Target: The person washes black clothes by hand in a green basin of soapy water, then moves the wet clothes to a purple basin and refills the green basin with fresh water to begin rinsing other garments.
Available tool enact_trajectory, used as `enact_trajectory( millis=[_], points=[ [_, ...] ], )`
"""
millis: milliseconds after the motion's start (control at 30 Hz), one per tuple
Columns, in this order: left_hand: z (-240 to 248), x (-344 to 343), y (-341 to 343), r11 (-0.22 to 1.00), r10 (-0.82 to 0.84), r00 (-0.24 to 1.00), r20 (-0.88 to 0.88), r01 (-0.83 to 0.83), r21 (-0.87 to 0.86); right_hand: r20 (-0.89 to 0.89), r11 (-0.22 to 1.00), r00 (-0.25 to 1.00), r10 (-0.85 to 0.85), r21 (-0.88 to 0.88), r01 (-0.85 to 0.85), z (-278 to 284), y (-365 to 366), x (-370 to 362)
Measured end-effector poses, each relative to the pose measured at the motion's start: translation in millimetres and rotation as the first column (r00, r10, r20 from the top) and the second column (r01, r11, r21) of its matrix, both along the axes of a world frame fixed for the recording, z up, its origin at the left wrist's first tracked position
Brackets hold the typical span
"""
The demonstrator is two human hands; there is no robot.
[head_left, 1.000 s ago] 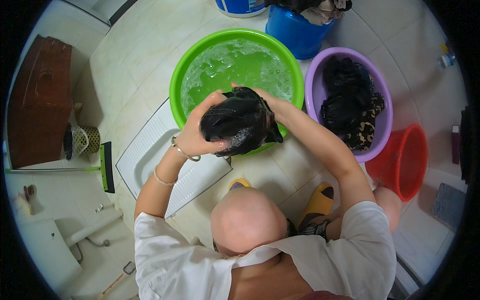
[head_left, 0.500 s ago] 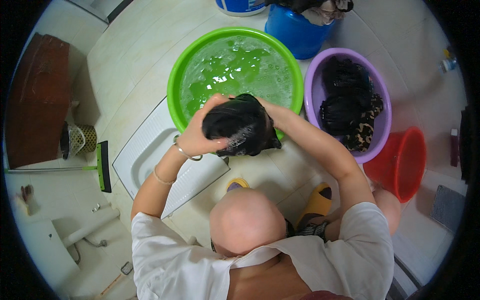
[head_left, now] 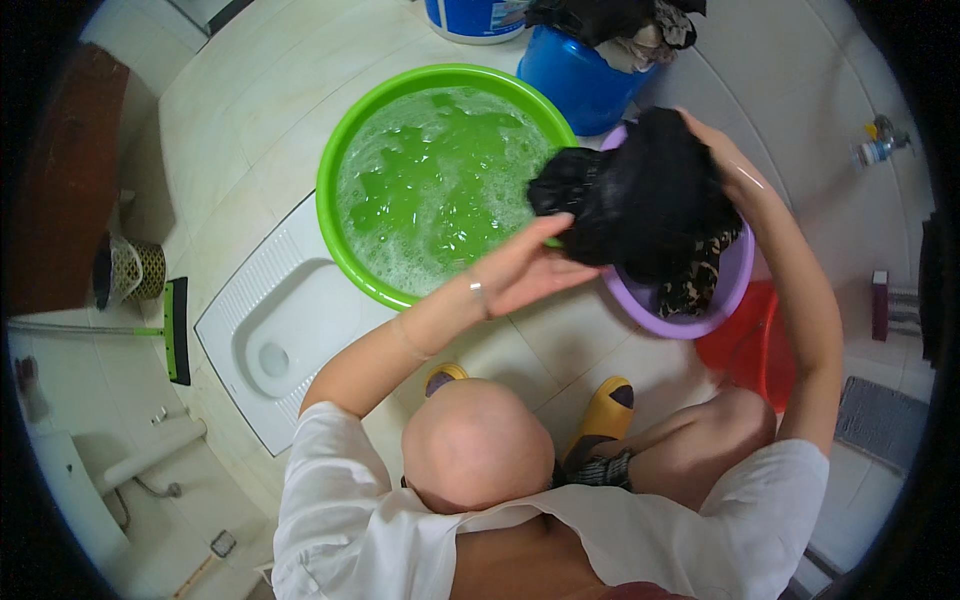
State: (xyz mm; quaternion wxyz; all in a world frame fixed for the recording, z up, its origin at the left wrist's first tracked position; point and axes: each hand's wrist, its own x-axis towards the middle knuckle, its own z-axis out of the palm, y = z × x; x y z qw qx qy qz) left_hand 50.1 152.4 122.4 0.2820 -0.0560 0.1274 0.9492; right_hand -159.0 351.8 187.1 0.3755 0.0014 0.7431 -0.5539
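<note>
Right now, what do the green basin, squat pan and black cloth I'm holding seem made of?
Basin: likely plastic, smooth with slight gloss, judging by its thick, evenly coloured rim. Pan: probably glazed ceramic, from its smooth white surface and ribbed sides. Cloth: soft fabric, bunching in folds; fibre unclear.

Plain black cloth, all bunched up and kinda lumpy with loose folds. It's sitting right of center, upper half of the frame.

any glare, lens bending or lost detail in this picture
Head view: white glints on soapy water in the round green plastic basin; head view, right side: pale tiles with bowed seams; head view, centre-right: bunched black fabric so dark most folds vanish.
</note>
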Motion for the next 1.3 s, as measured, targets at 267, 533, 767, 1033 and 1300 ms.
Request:
enact_trajectory(
  millis=[267,533,767,1033,1300],
  points=[
    [-28,-38,15,0.618,-0.269,0.913,-0.307,-0.081,-0.782,-0.093,0.943,0.971,-0.218,0.238,0.234,-52,194,-70],
    [-50,-28,-170,-0.784,-0.389,0.839,-0.379,-0.518,-0.342,-0.402,0.321,0.675,0.618,0.914,0.250,-91,211,-102],
    [-95,2,-247,-0.947,0.140,0.989,0.051,0.149,-0.283,-0.813,0.908,0.414,0.410,0.321,-0.270,-84,-27,-27],
    [-122,0,-268,-0.819,0.211,0.976,-0.061,0.142,-0.556,-0.727,0.872,0.488,0.483,0.448,-0.195,-167,-112,-27],
    [-117,2,-256,-0.757,0.287,0.958,0.000,0.226,-0.613,-0.650,0.934,0.716,0.252,0.356,-0.006,-175,-126,-14]
  ],
)
